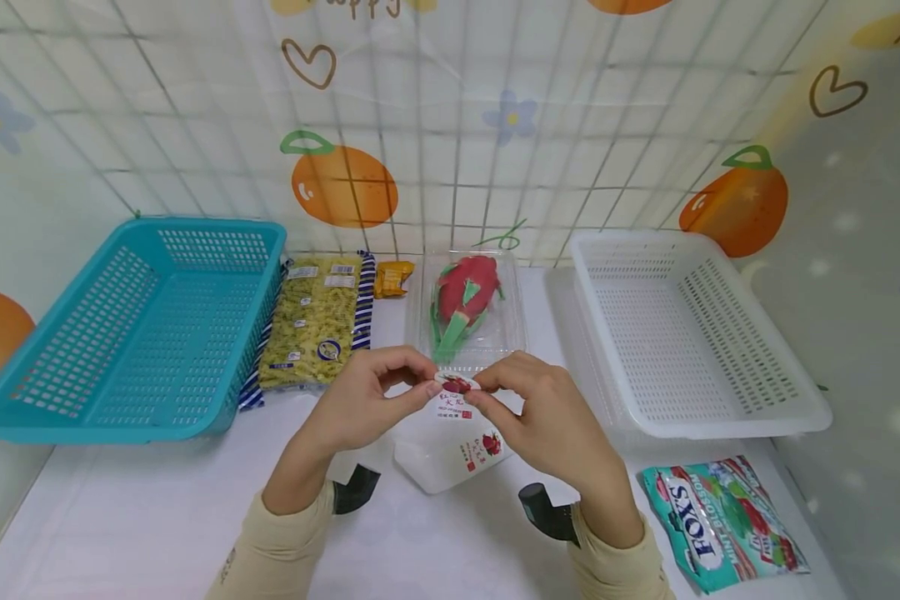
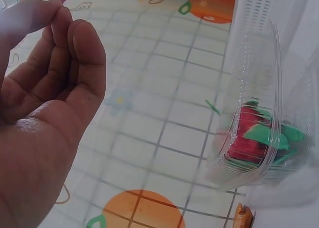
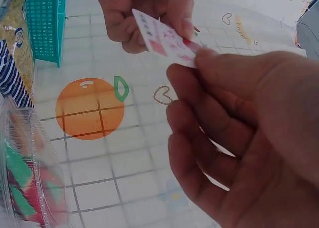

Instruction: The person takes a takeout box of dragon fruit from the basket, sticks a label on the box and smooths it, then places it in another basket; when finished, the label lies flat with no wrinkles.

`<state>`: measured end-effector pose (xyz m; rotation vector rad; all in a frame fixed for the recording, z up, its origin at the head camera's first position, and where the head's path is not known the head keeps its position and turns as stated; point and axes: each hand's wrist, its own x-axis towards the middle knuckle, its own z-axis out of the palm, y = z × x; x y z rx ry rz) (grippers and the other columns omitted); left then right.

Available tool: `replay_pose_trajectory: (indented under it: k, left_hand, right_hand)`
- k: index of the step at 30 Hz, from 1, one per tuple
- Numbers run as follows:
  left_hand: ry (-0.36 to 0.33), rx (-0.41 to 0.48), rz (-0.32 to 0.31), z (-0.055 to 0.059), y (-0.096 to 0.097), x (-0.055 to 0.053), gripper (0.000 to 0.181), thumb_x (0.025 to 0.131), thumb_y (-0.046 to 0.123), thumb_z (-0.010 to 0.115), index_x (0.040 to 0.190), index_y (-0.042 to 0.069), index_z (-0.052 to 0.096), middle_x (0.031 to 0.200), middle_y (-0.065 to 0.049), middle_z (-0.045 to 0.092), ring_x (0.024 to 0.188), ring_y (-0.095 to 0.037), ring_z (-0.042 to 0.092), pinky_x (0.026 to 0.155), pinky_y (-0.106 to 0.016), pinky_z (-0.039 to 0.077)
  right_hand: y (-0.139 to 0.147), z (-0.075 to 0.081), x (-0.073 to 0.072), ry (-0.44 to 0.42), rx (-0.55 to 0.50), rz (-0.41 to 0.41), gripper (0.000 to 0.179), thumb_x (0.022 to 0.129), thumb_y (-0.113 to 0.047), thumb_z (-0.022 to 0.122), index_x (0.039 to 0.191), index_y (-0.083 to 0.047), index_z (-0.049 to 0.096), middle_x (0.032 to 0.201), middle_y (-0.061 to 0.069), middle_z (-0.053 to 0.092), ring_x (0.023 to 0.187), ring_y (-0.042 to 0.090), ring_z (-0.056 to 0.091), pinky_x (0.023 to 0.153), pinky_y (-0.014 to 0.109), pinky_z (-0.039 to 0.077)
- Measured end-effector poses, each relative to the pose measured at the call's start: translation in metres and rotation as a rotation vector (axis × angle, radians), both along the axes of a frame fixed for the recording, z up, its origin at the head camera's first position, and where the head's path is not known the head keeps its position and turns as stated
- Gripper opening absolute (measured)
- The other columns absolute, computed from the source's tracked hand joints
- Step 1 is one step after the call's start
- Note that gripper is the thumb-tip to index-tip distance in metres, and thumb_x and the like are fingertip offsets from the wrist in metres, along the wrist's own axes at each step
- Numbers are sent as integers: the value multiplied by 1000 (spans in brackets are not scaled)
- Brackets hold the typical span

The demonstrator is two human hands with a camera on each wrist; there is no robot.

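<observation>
Both hands pinch one small white sticker label [image 1: 453, 407] with a red dragon fruit printed on it. My left hand [image 1: 375, 400] has its thumb and forefinger at the label's upper left edge. At the upper right edge, my right hand [image 1: 551, 417] grips it the same way; the right wrist view shows the label [image 3: 164, 42] tilted between the two hands. Below it on the table lies white backing paper [image 1: 431, 462] with another printed label [image 1: 482, 450]. Just beyond the hands stands a clear plastic box [image 1: 513, 333] containing a red and green dragon fruit [image 1: 467, 287].
A teal basket [image 1: 225, 408] stands at the left, a white basket [image 1: 727, 429] at the right. Beside the teal one lie a bag of yellow pieces [image 1: 311, 325] and a small orange packet [image 1: 392, 279]. A green FOX'S candy bag [image 1: 723, 525] lies at front right.
</observation>
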<state>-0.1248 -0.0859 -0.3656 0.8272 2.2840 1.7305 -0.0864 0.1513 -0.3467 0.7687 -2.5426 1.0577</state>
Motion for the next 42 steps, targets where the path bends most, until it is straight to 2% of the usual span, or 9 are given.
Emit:
replay_pose_trajectory:
  k: [7, 10, 13, 18, 26, 29, 33, 37, 42]
  left_hand:
    - [-19, 1, 41, 1, 4, 1, 9, 95, 5, 69, 103, 2, 73, 96, -9, 71, 90, -21, 64, 86, -25, 58]
    - [-29, -14, 70, 0, 6, 1, 10, 96, 7, 69, 104, 3, 73, 96, -9, 71, 90, -21, 64, 86, -25, 58]
    - [-50, -33, 106, -1, 9, 0, 11, 97, 11, 69, 105, 4, 73, 97, -8, 72, 90, -20, 64, 85, -24, 58]
    - [-111, -52, 159, -5, 12, -4, 13, 98, 15, 69, 105, 5, 73, 99, -10, 72, 85, -21, 63, 76, -22, 58]
    - [-192, -63, 219, -5, 19, -11, 16, 99, 18, 68, 106, 5, 73, 97, -13, 72, 80, -20, 64, 71, -24, 57]
    - [-208, -73, 237, -5, 20, -17, 17, 100, 19, 67, 107, 6, 73, 95, -14, 71, 79, -21, 64, 69, -25, 55]
    - [-200, -86, 249, -7, 23, -31, 19, 100, 21, 66, 109, 6, 73, 95, -16, 72, 77, -21, 63, 67, -26, 54]
    - [-186, -118, 259, -8, 27, -47, 22, 100, 23, 66, 111, 6, 73, 96, -12, 73, 77, -21, 64, 67, -28, 54]
    - [-211, -137, 273, -10, 35, -63, 23, 100, 25, 66, 112, 7, 73, 95, -9, 72, 80, -27, 64, 70, -33, 56]
  right_hand:
    - [-2, 0, -2, -49, -26, -46, 1, 91, -14, 77, 91, -14, 78, 88, -6, 74, 86, 8, 67, 78, 33, 58]
    - [-2, -2, -4, -86, -52, -63, 5, 93, -17, 75, 90, -14, 77, 86, -6, 73, 85, 8, 66, 78, 31, 56]
    - [-2, -5, -6, -123, -80, -79, 5, 94, -17, 74, 90, -15, 76, 84, -7, 72, 84, 8, 63, 70, 27, 54]
    - [-3, -8, -12, -202, -113, -113, 4, 94, -18, 74, 92, -16, 77, 82, -7, 72, 76, 8, 62, 60, 25, 52]
    - [-4, -16, -23, -287, -156, -175, 6, 94, -20, 74, 94, -15, 76, 77, -6, 70, 74, 12, 64, 60, 27, 53]
    - [-5, -20, -29, -307, -180, -200, 8, 95, -21, 73, 94, -13, 76, 78, -3, 71, 74, 13, 63, 66, 28, 54]
    - [-6, -24, -42, -321, -211, -239, 14, 96, -22, 71, 95, -9, 76, 80, 3, 72, 75, 16, 64, 72, 31, 56]
    - [-3, -27, -57, -352, -223, -260, 18, 97, -24, 70, 95, -8, 76, 81, 8, 73, 74, 20, 64, 67, 32, 55]
    - [1, -30, -74, -379, -202, -279, 22, 97, -26, 68, 93, -6, 75, 80, 10, 71, 73, 21, 62, 62, 30, 50]
